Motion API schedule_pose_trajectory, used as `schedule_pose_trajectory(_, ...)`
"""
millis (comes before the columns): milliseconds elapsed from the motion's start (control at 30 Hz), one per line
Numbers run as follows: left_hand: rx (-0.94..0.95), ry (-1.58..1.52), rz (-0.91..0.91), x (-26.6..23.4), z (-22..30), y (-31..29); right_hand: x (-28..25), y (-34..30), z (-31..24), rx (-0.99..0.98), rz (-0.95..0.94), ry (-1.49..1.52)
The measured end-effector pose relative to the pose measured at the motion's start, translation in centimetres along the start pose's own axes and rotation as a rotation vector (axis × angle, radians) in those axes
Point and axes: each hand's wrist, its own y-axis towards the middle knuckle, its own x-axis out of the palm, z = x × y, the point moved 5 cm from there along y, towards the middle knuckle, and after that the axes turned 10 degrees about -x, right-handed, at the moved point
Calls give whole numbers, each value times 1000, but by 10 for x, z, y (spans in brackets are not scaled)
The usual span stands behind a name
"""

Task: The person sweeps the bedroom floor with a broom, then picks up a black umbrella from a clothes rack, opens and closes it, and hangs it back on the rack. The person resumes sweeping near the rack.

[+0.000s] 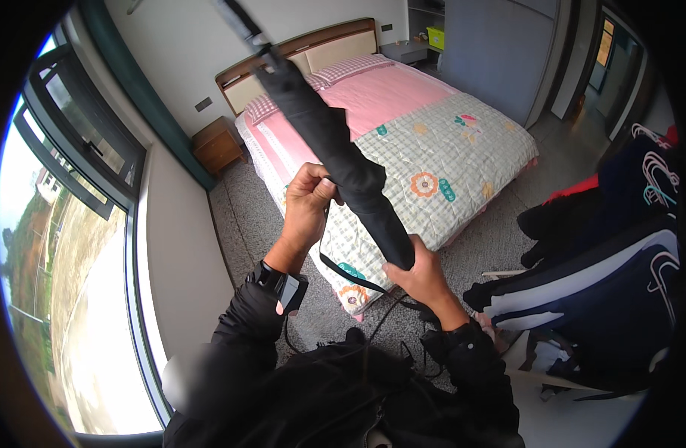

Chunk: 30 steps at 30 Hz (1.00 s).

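Note:
A black folded umbrella (331, 149) slants across the middle of the view, its narrow shaft end pointing to the upper left, over the bed. The dark cloth is gathered round it, with loose bulges partway down. My right hand (425, 280) is closed round its thick lower end, thumb on the near side. Beside the middle of the umbrella, my left hand (307, 205) pinches at the edge of the cloth; exactly what lies between its fingertips is hidden. A thin black strap (350, 278) hangs in a loop below my left hand and runs toward my right wrist.
Beyond the umbrella stands a bed (402, 86) with pink bedding and a patterned quilt (462, 153). A wooden nightstand (217, 145) is at its left. At left is a window (96, 246); at right, dark clothes on hangers (582, 276) reach close to my right arm.

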Motion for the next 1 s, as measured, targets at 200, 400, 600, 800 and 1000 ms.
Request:
schedule_pose_trajectory(200,13,264,36,-12,-10,-15,-6,6,-11,-30,60,-349)
schedule_pose_trajectory(400,329,788,154,9,2,-26,0,4,-8,21,75,-400)
schedule_pose_trajectory(600,401,1135,183,26,0,-28,6,0,-3,22,56,-492)
schedule_pose_trajectory(800,48,574,182,2,-24,-26,17,-5,26,138,-77,13)
schedule_pose_trajectory(1000,-200,659,66,7,-32,-27,35,-13,49,255,-263,378)
